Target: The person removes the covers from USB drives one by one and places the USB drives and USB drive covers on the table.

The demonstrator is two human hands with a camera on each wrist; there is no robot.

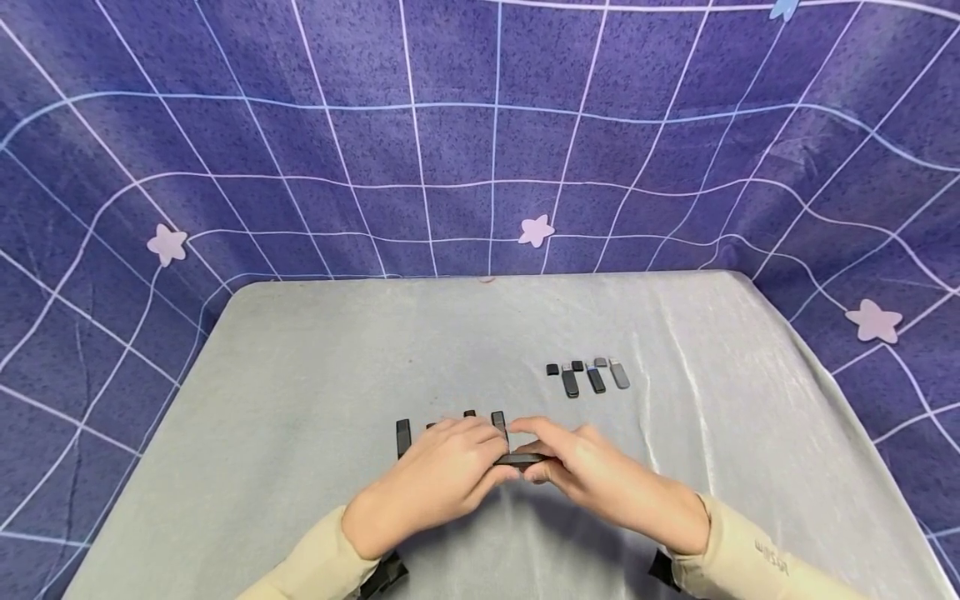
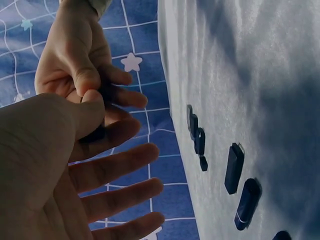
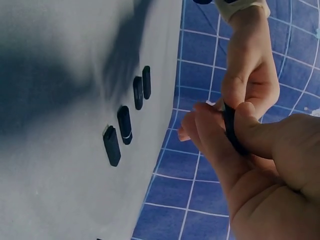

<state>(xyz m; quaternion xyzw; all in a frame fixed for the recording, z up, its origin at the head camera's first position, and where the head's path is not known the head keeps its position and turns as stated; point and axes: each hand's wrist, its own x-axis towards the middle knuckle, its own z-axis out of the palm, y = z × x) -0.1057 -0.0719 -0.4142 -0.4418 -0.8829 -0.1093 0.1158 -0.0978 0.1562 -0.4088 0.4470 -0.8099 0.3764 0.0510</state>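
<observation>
A black USB flash drive (image 1: pixel 521 459) is held level above the table between the two hands. My left hand (image 1: pixel 457 462) pinches its left end between thumb and index finger; its other fingers extend loosely in the left wrist view. My right hand (image 1: pixel 592 467) pinches the right end with thumb and fingers. From the right wrist view, the dark drive (image 3: pixel 231 127) lies mostly behind the fingers, so whether its cap is on cannot be told. Just beyond the hands lie several dark flash drives (image 1: pixel 403 433), partly covered by the left hand in the head view.
Farther right on the grey cloth-covered table (image 1: pixel 315 350) lie two dark uncapped flash drives (image 1: pixel 570 382) and a grey one (image 1: pixel 618 373). Small loose caps, including a black cap (image 1: pixel 552 369) and a grey cap (image 1: pixel 601 362), sit beside them. A purple gridded curtain (image 1: pixel 450 142) surrounds the table.
</observation>
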